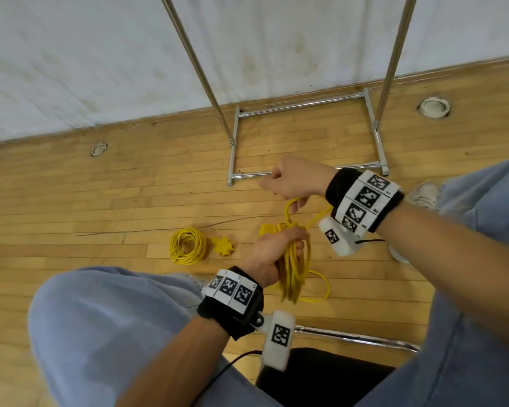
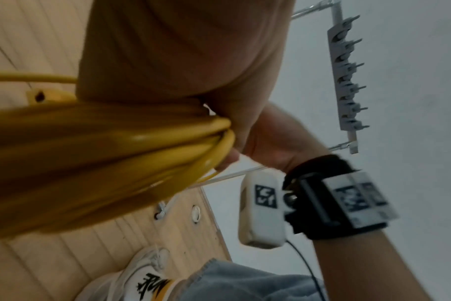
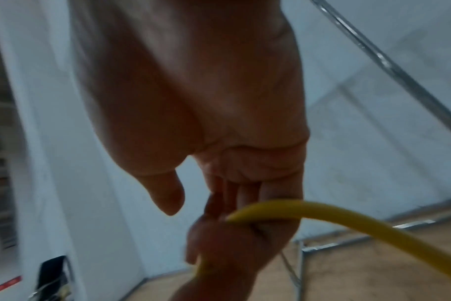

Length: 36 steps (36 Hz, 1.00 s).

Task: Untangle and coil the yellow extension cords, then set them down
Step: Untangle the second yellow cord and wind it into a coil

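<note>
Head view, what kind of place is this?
Probably an indoor hall or gym-like room: strip wood floor with round floor sockets, a white fabric backdrop, and a metal rack frame.

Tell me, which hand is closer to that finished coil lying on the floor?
Left. The left hand hangs just beside the coil; the right hand is higher and farther off.
</note>
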Each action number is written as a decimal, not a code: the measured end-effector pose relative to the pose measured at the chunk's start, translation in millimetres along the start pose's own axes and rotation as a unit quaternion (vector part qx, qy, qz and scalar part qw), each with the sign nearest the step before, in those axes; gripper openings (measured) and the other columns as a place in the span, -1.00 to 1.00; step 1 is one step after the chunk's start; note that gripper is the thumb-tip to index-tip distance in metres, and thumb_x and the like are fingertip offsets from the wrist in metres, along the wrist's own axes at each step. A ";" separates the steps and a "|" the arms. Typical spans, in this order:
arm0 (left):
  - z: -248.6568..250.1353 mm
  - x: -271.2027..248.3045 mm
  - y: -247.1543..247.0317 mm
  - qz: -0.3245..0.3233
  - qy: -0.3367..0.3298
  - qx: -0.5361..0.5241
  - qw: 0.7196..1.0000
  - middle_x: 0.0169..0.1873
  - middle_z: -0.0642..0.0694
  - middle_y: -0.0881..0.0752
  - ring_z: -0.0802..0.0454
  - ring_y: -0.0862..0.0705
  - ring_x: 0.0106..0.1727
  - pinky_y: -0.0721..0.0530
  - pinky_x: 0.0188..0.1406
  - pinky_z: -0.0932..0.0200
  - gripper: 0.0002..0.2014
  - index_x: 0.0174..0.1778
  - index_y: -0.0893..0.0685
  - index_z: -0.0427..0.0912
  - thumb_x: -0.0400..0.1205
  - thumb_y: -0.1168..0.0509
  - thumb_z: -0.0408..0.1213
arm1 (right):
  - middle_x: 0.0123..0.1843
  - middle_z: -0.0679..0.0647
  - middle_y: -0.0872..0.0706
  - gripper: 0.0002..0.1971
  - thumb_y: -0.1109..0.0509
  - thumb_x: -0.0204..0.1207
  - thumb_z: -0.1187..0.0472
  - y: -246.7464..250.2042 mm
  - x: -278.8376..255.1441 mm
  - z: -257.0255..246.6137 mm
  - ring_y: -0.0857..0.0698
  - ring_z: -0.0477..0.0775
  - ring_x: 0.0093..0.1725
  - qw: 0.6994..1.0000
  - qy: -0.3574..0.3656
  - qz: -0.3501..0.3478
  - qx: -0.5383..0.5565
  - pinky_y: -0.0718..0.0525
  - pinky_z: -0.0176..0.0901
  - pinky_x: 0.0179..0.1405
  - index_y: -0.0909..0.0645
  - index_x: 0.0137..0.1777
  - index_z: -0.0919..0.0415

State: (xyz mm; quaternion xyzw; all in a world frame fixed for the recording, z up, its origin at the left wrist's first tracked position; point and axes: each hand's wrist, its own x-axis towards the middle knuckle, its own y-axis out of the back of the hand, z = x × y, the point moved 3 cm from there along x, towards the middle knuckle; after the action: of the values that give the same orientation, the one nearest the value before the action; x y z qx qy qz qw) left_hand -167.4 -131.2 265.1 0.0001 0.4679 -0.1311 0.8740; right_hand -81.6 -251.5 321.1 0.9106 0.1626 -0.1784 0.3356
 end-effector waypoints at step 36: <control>81.3 -9.1 54.2 -0.084 -0.179 -0.431 0.880 -0.41 0.07 -0.58 0.14 -0.58 -0.43 -0.59 -0.14 0.18 -0.79 -0.25 -0.58 -0.12 0.54 -0.50 -0.21 | -0.28 0.20 -0.79 -0.68 -0.32 0.81 0.11 -41.6 -53.4 11.3 -0.73 0.14 -0.31 0.960 0.182 -0.024 0.210 -0.73 -0.06 -0.15 -0.72 -0.09 0.31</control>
State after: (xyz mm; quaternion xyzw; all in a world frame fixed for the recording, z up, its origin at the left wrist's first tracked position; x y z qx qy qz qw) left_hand -93.3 -86.7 311.6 -0.4396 0.3118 0.0129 0.8422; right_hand -148.5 -238.4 313.2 0.9736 0.2013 -0.0478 0.0969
